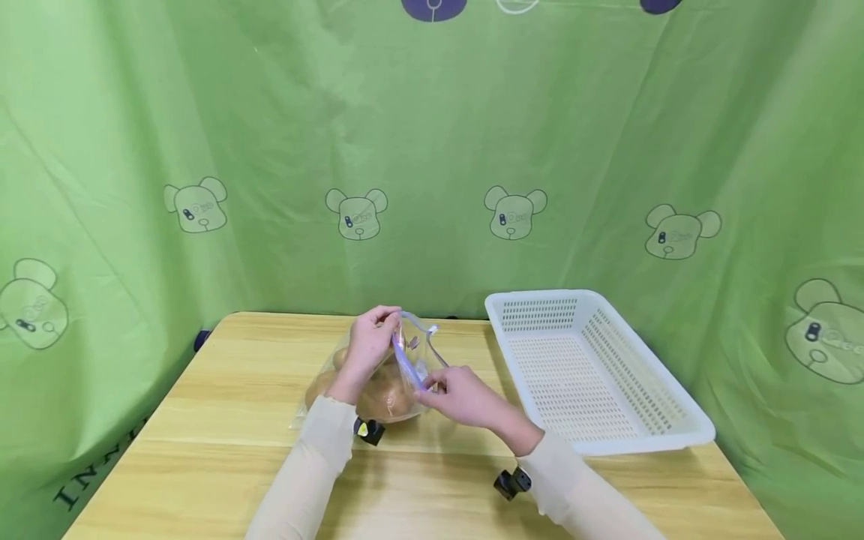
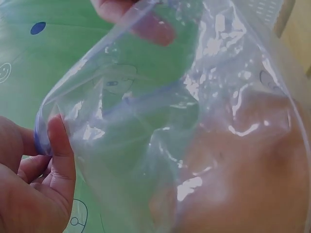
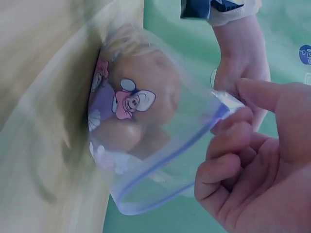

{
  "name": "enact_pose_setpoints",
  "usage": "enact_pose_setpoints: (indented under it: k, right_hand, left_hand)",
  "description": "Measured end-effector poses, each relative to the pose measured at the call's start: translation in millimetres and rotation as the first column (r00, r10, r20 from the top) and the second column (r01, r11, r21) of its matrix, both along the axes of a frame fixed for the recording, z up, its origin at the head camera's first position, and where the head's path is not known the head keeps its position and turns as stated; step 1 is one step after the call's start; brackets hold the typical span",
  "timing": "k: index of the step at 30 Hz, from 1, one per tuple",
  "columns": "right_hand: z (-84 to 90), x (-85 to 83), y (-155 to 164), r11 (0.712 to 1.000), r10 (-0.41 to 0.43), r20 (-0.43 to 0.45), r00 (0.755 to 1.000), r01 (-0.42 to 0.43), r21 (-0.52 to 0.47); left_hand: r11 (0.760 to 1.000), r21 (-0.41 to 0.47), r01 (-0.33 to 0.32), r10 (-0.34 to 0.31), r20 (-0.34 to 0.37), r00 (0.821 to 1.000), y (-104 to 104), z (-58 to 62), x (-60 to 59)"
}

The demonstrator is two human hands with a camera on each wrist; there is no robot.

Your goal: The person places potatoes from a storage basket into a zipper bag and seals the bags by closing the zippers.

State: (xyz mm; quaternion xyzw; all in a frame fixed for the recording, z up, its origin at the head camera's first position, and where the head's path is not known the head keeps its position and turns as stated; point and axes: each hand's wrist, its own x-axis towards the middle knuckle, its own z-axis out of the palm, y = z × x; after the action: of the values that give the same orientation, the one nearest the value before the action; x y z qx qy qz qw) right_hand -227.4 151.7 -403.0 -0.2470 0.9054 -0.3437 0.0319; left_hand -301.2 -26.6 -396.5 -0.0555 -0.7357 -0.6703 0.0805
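Observation:
A clear zip bag [image 1: 388, 396] with a purple strip along its mouth lies on the table, holding several smooth, brown, rounded items [image 3: 146, 80] whose kind I cannot tell. A pink and white cartoon print [image 3: 127, 104] shows on its side in the right wrist view. My left hand [image 1: 367, 343] pinches the far end of the bag's rim between thumb and fingers. At the near right end of the rim, my right hand [image 1: 462, 394] pinches the purple strip [image 1: 408, 365]. Between the two hands the mouth is spread apart. Plastic glare partly hides the contents.
To the right of the bag stands a white perforated plastic basket [image 1: 574, 382]. The wooden table [image 1: 223, 427] has a green curtain [image 1: 432, 135] with bear faces behind and beside it. Small black devices [image 1: 511, 484] sit at both wrists.

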Motion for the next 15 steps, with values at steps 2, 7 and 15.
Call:
enact_pose_setpoints:
  k: [2, 7, 15]
  right_hand:
    - [-2.2, 0.2, -1.2, 1.0, 0.001, 0.029, 1.0, -0.001, -0.001]
    - [-5.1, -5.1, -0.8, 0.998, -0.03, 0.043, 0.999, 0.032, -0.049]
    - [5.6, -15.2, 8.0, 0.977, -0.127, -0.062, 0.99, 0.114, -0.178]
  left_hand:
    - [1.0, -0.016, -0.012, 0.012, -0.006, 1.0, -1.5, 1.4, -1.6]
    - [0.995, -0.078, -0.068, 0.063, -0.069, 0.996, -8.0, 8.7, -4.4]
    - [0.955, -0.242, -0.172, 0.136, -0.159, 0.978, -23.9, 22.0, -6.1]
